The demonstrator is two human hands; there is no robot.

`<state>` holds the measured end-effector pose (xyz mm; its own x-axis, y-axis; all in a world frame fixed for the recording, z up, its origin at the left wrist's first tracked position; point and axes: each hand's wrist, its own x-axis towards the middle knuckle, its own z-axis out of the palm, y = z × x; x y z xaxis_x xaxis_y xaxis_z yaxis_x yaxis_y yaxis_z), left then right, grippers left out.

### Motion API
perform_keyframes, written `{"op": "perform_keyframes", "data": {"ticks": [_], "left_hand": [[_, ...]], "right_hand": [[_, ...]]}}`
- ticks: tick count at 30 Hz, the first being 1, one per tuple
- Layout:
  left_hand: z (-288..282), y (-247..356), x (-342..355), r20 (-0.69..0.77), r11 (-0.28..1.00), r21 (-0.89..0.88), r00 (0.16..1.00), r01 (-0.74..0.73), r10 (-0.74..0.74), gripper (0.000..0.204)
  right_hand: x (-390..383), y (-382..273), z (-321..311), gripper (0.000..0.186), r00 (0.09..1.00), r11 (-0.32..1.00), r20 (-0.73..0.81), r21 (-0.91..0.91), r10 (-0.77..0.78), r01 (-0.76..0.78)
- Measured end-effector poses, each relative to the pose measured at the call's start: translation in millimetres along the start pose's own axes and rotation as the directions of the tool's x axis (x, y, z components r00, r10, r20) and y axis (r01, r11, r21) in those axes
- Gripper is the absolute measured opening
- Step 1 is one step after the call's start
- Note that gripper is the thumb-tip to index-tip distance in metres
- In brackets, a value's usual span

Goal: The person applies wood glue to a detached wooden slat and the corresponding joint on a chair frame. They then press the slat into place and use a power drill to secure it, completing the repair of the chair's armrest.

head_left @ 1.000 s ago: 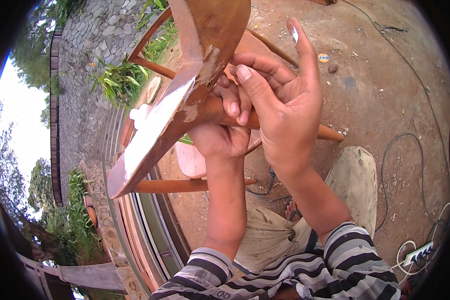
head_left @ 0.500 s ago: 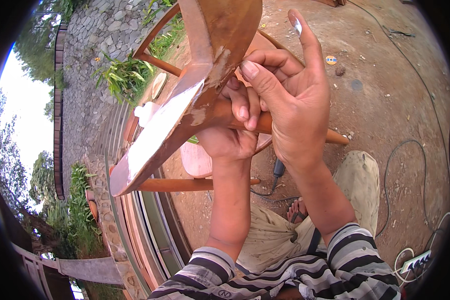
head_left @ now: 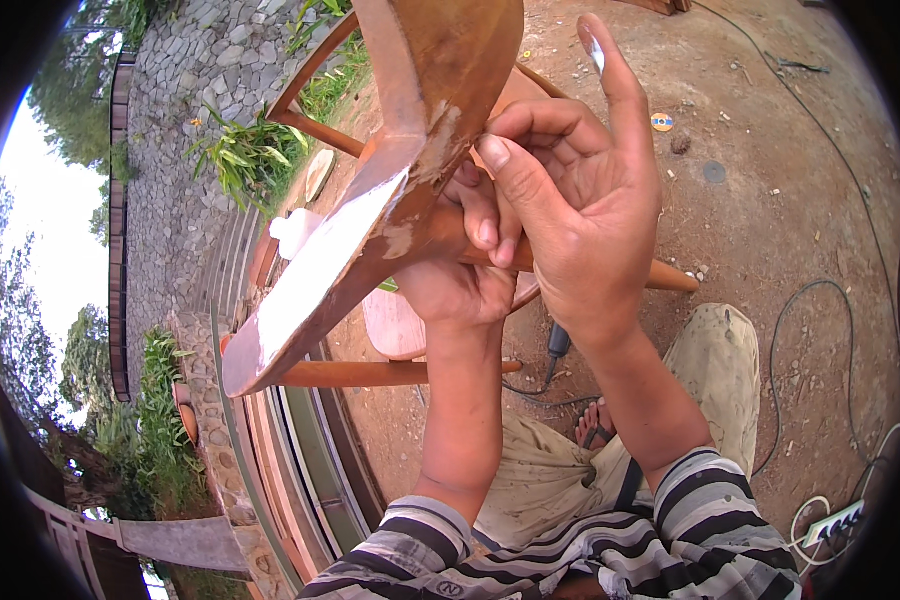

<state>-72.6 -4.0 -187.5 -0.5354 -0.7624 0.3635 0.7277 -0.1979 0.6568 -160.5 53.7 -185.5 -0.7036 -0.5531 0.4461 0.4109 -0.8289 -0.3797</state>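
Observation:
A brown wooden chair [head_left: 450,60] stands tilted in front of me, with pale filler-like smears where its curved parts meet. A bright white patch [head_left: 315,270] lies along one broad arm; I cannot tell whether it is glare or a coating. My left hand [head_left: 460,270] wraps round the chair's rounded bar from below. Beside it, the thumb and a bent finger of my right hand [head_left: 590,200] come together at the chair's edge, near the smears. Anything between them is too small to make out. One finger of that hand points upward with white stuff on its tip.
A black power tool [head_left: 558,340] with a cord lies on the dirt ground beneath. At the lower right is a white power strip [head_left: 835,525]. A small yellow-and-blue disc [head_left: 662,122] lies at the right. Green plants [head_left: 245,150] and a stone wall [head_left: 190,60] are at the left.
My right hand has shifted slightly, its curled fingers and thumb moving a little against the chair's edge. My left hand and the chair stay nearly where they were.

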Motion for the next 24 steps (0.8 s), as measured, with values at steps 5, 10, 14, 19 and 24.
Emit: {"op": "perform_keyframes", "data": {"ticks": [5,10,14,19,24], "left_hand": [[0.8,-1.2,4.3,0.169,1.000,-0.011,0.985,-0.024,0.025,0.060],[7.8,-3.8,1.8,0.180,0.999,-0.009,0.983,-0.043,0.044,0.059],[6.2,-4.0,5.0,0.213,1.000,-0.027,0.977,0.004,0.002,0.059],[3.0,-3.2,2.7,0.184,0.999,-0.025,0.983,0.027,-0.022,0.058],[3.4,-3.1,3.1,0.210,1.000,-0.011,0.978,0.014,-0.011,0.060]], "right_hand": [[3.9,-1.4,-3.9,0.078,0.998,0.996,0.028,0.068,0.063,-0.065],[6.7,1.9,-10.8,0.076,0.983,0.968,0.078,0.178,0.164,-0.175],[12.5,-3.2,-15.1,0.075,0.970,0.942,0.122,0.241,0.210,-0.234],[12.6,-0.4,-18.5,0.074,0.962,0.921,0.144,0.284,0.234,-0.266],[12.4,0.4,-19.6,0.073,0.963,0.924,0.166,0.286,0.214,-0.255]]}}
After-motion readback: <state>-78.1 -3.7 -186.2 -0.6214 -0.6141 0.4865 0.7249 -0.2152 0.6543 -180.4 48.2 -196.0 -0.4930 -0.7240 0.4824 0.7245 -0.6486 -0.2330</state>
